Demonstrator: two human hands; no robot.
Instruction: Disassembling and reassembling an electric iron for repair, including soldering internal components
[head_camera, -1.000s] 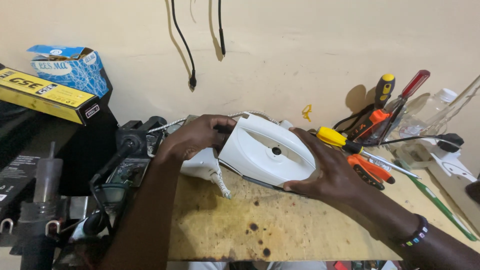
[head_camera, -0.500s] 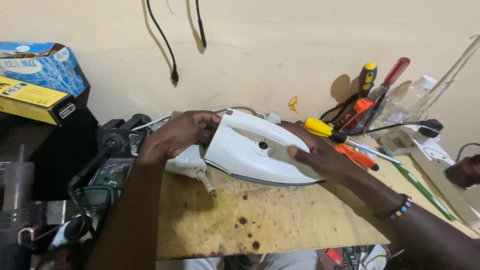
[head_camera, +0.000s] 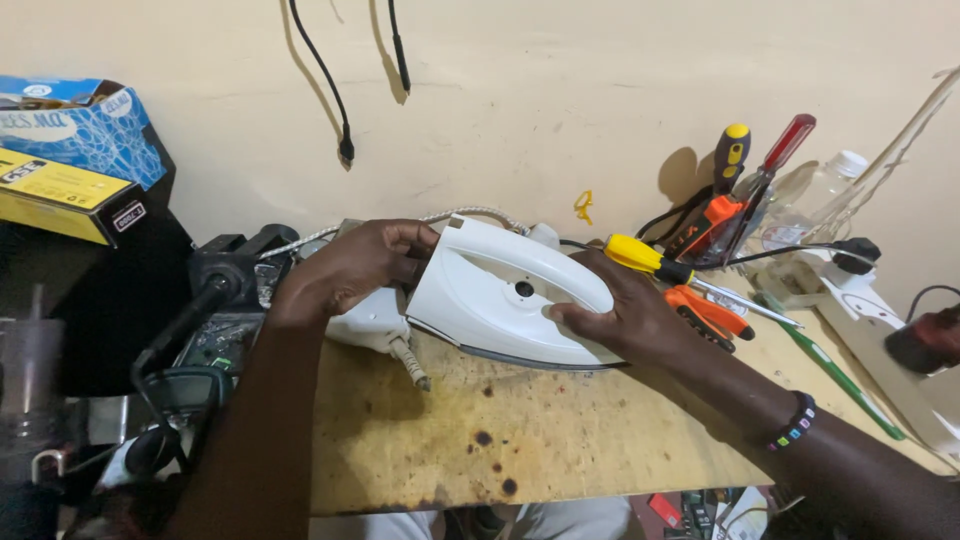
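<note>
Since half a second ago, almost nothing is shifting: both hands are staying on the white iron body (head_camera: 510, 300), which is sitting at about the same spot and tilt on the bench, only a touch further right in view than a second ago.

Left hand (head_camera: 350, 265) is curling its fingers over the blunt rear end of the iron body, gripping it there. Right hand (head_camera: 625, 315) is pressing flat on the pointed front half, fingers spread and laid on the shell, thumb side hidden, so cannot tell if it is clamping or just resting. A beaded bracelet (head_camera: 792, 428) is showing on the right wrist.

Iron body is lying on its side on the stained wooden bench top (head_camera: 520, 440), near the back wall, tip pointing right. A white plastic part (head_camera: 372, 322) with a short braided cord stub (head_camera: 410, 362) is lying just under the left hand, touching the iron's rear. Braided white cord (head_camera: 470, 213) is looping behind it.

Yellow-handled screwdriver (head_camera: 650, 260) is lying just beside the right hand; orange-handled pliers (head_camera: 710, 312) are touching the bench right of it. Blue box (head_camera: 85, 125) and yellow box (head_camera: 65, 190) are stacked far left.
</note>
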